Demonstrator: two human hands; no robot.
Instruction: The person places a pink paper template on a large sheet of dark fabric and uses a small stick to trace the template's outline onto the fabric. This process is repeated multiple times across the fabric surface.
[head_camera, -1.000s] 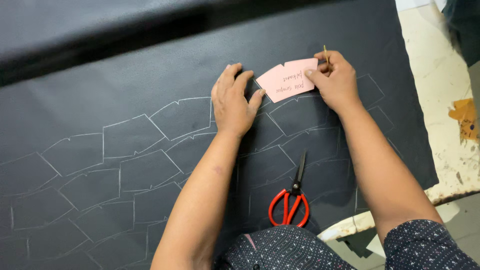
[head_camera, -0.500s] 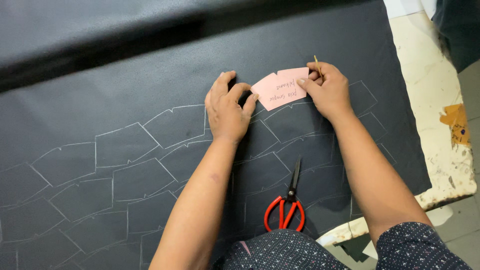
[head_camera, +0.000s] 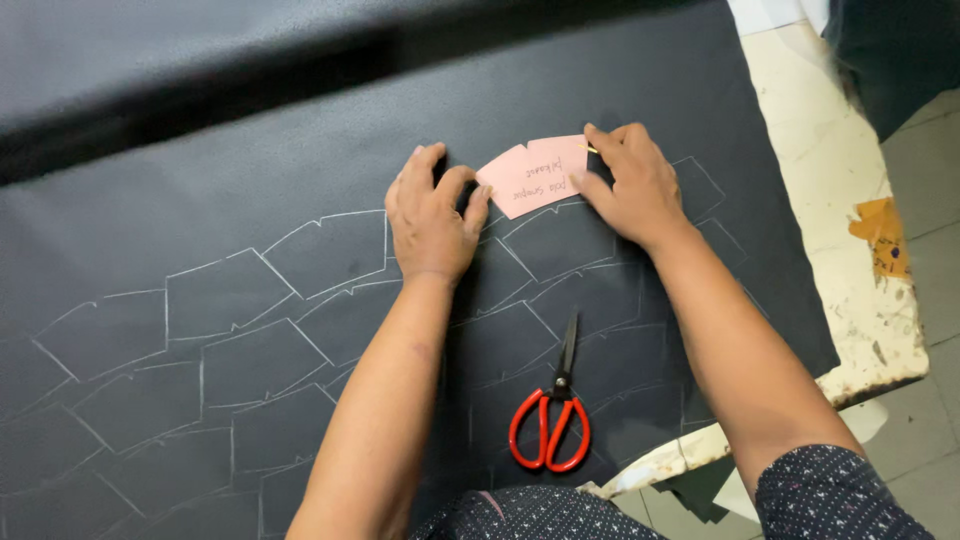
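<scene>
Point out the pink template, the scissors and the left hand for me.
pink template (head_camera: 528, 178), head view, middle of the card.
scissors (head_camera: 549, 430), head view, red handle loops.
left hand (head_camera: 430, 222), head view, back of the hand.

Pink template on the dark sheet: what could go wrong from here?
1. The pink template is pinned only at its two ends, by the left hand and right hand; it could slip while being traced and skew the outline.
2. Chalk outlines are tightly packed; a new one might overlap.
3. The red-handled scissors lie near the table edge; a forearm could knock them off.
</scene>
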